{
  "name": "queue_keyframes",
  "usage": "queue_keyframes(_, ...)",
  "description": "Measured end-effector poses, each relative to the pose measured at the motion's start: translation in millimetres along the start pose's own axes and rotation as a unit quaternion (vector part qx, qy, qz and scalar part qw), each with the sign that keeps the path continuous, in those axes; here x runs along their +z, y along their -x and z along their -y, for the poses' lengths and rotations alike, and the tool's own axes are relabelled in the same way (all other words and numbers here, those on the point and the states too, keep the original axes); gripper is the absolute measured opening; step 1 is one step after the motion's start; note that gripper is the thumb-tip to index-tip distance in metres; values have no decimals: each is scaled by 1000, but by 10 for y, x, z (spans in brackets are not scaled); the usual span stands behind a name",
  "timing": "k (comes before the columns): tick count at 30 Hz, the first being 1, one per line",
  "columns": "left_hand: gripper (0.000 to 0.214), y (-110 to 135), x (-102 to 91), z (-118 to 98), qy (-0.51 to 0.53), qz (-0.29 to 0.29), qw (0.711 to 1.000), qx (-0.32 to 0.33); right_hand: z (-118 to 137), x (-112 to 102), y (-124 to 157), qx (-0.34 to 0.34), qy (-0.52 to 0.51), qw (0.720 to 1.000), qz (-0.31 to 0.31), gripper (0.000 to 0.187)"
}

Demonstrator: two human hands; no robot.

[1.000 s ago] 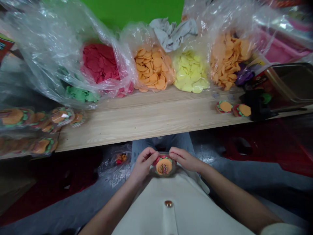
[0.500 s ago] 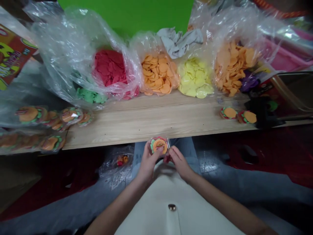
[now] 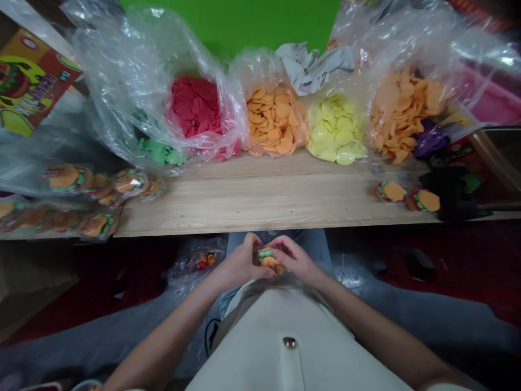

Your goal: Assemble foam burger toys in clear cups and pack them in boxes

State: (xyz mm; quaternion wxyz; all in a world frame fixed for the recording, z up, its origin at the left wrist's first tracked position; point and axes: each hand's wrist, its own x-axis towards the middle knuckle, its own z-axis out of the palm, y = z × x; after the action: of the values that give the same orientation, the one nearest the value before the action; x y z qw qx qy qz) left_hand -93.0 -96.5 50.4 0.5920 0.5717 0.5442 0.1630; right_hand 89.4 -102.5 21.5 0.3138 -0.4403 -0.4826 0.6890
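Two hands are meeting over your lap, just below the table (image 3: 260,203) edge | your left hand (image 3: 239,267) and right hand (image 3: 296,260) are pinching a small toy burger (image 3: 269,259) between curled fingertips | it is probably feeling light, soft, squashy; its rim is offering the safest hold.

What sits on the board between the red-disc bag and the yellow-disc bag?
A clear bag of orange discs, flanked by the red-disc bag and the yellow-disc bag; the head view shows it.
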Motion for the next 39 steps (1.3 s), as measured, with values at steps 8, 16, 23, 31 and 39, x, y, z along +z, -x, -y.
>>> queue_keyframes(8, 16, 251, 329, 149, 196, -119, 973, 1, -232, 53, 405, -10, -76, 995, -65, 16)
queue_keyframes(16, 17, 214, 436, 135, 179, -137, 974, -1, -256, -67, 494, -2, -26, 997, -67, 19)
queue_keyframes(23, 19, 229, 424, 130, 262, -136, 954, -59, -284, -115, 548, -49, 148, 981, -112, 13)
queue_keyframes(31, 8, 332, 434, 182, 90, -179, 977, 78, -357, -41, 629, -132, 235, 955, -126, 5)
queue_keyframes(39, 10, 143, 431, 82, 131, -105, 985, 41, -107, -173, 534, -59, 306, 949, -45, 9)
